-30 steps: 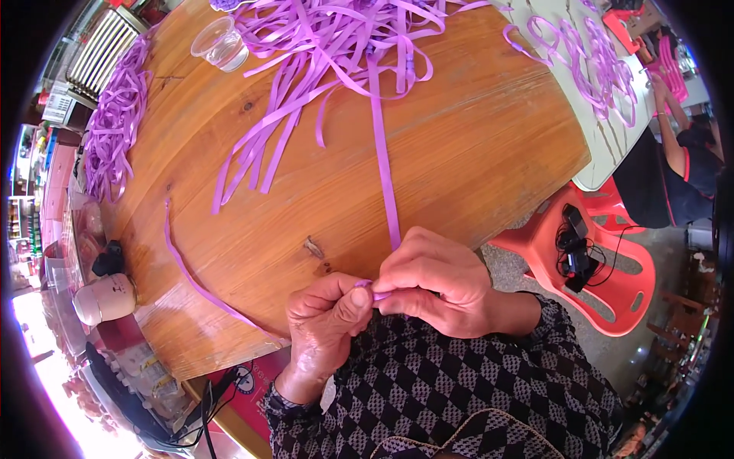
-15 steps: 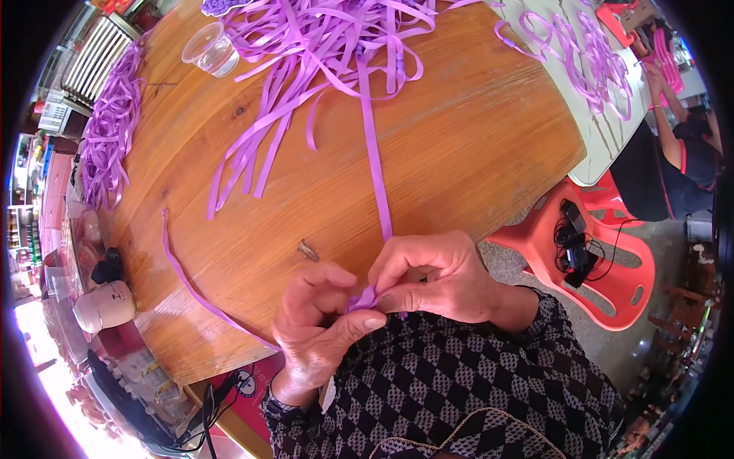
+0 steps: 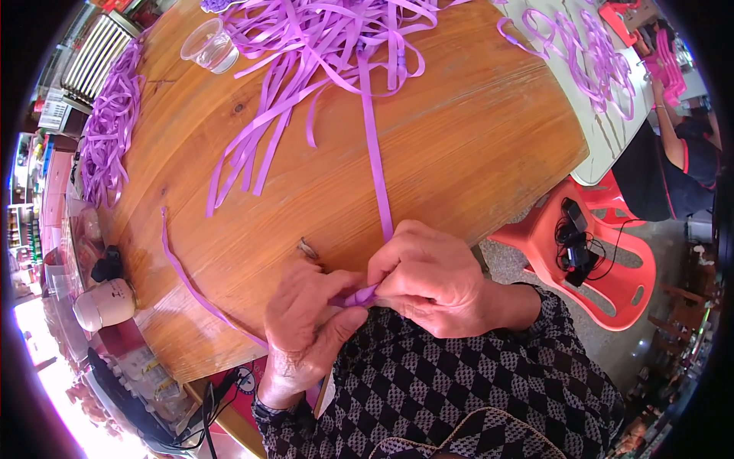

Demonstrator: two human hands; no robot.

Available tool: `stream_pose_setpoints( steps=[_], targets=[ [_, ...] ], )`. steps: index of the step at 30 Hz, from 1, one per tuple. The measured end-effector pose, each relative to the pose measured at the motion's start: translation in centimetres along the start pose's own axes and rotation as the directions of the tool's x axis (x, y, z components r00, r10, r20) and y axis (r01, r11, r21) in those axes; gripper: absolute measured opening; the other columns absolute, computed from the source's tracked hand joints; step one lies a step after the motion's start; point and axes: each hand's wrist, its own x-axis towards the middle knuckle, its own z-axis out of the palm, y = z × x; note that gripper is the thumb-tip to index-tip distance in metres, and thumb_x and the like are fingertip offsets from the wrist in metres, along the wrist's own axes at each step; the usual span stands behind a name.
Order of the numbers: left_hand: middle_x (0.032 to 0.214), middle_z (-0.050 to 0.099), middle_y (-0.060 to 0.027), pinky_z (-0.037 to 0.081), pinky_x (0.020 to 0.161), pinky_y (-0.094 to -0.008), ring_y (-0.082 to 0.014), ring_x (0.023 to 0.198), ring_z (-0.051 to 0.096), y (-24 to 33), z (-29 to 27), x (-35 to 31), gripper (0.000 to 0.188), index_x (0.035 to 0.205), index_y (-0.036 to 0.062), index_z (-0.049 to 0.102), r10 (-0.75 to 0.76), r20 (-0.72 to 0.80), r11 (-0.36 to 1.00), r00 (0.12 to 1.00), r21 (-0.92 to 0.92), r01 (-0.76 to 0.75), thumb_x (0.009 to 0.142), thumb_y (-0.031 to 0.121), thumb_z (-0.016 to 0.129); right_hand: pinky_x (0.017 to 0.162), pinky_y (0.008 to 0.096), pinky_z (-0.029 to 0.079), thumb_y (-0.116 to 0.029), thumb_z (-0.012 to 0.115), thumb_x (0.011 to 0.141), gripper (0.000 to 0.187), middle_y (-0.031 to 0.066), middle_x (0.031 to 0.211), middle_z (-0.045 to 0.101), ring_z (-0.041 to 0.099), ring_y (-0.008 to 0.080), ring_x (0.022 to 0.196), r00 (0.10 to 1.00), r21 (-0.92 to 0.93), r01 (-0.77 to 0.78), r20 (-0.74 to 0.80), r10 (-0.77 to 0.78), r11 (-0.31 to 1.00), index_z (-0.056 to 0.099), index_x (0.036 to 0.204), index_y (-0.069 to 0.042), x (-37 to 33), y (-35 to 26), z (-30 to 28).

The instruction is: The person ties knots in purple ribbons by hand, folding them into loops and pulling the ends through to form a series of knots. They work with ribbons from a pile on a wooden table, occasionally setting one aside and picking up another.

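Both my hands meet at the table's near edge on a purple ribbon [image 3: 375, 164]. One length of it runs from the pile down to my right hand [image 3: 432, 283], whose fingers are closed around the ribbon. My left hand [image 3: 306, 317] pinches the same ribbon just to the left, where a short folded or knotted bit shows between the two hands. A thinner tail of ribbon [image 3: 187, 279] curves over the table from beneath my left hand. The exact form of the fold is partly hidden by my fingers.
A large heap of purple ribbons [image 3: 306, 53] covers the far part of the wooden table [image 3: 474, 145], beside a clear plastic cup [image 3: 217, 52]. More ribbons hang at the left edge [image 3: 111, 138]. Red stools [image 3: 612, 268] hold black cables; another person [image 3: 673, 161] is at right.
My right hand has turned over and closed more around the ribbon. My left hand has shifted slightly left and down, drawing the folded bit out between them.
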Motion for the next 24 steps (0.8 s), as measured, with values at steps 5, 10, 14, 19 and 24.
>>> stream_pose_setpoints(
  steps=[5,10,14,19,24],
  targets=[
    [0.089,0.062,-0.0111,0.042,0.084,-0.0349,-0.0264,0.093,0.058,1.6,0.1,0.0,0.035,0.101,-0.0023,0.061,-0.395,0.034,0.878,0.918,-0.279,0.388,0.071,0.011,0.072,0.055,0.0305,0.039,0.007,0.070,0.064,0.020,0.0062,0.085,0.059,0.049,0.0214,0.064,0.999,-0.054,0.045,-0.020,-0.046,0.998,0.058,0.075,-0.004,0.0,0.2,-0.5],
    [0.101,0.060,-0.0148,0.043,0.085,-0.0300,-0.0238,0.099,0.058,2.0,-0.4,1.0,0.034,0.104,-0.0026,0.060,0.155,-0.106,0.934,0.982,0.338,-0.111,0.072,0.005,0.071,0.055,0.0300,0.040,0.005,0.072,0.064,0.020,0.0065,0.085,0.059,0.049,0.0216,0.065,0.998,-0.065,0.059,-0.004,-0.059,0.996,0.060,0.078,-0.004,0.0,-0.1,-0.8],
    [0.107,0.060,-0.0143,0.044,0.083,-0.0276,-0.0171,0.097,0.057,1.4,0.9,0.1,0.028,0.104,-0.0046,0.059,-0.312,0.056,0.759,0.948,-0.585,0.285,0.078,0.000,0.067,0.054,0.0295,0.040,0.004,0.072,0.064,0.021,0.0068,0.085,0.060,0.049,0.0208,0.064,0.994,-0.028,0.102,-0.026,-0.103,0.994,0.060,0.079,-0.004,0.2,-0.4,-0.7],
    [0.095,0.064,-0.0086,0.045,0.072,-0.0207,-0.0105,0.082,0.058,1.5,1.0,0.1,0.025,0.105,-0.0053,0.059,-0.427,0.151,0.569,0.891,-0.722,0.395,0.080,-0.002,0.065,0.054,0.0292,0.040,0.004,0.073,0.064,0.022,0.0074,0.085,0.060,0.051,0.0208,0.065,0.994,-0.120,0.090,-0.053,-0.097,0.989,0.059,0.079,-0.003,-0.2,-0.1,-1.0],
    [0.082,0.066,-0.0062,0.046,0.063,-0.0189,-0.0077,0.071,0.057,1.1,1.6,0.1,0.015,0.094,-0.0038,0.065,-0.346,0.024,0.763,0.938,-0.575,0.297,0.079,-0.001,0.067,0.055,0.0291,0.041,0.004,0.073,0.063,0.022,0.0075,0.085,0.061,0.051,0.0210,0.065,0.993,-0.149,0.096,-0.055,-0.105,0.984,0.059,0.079,-0.003,-0.3,0.1,-0.6]
  ],
)
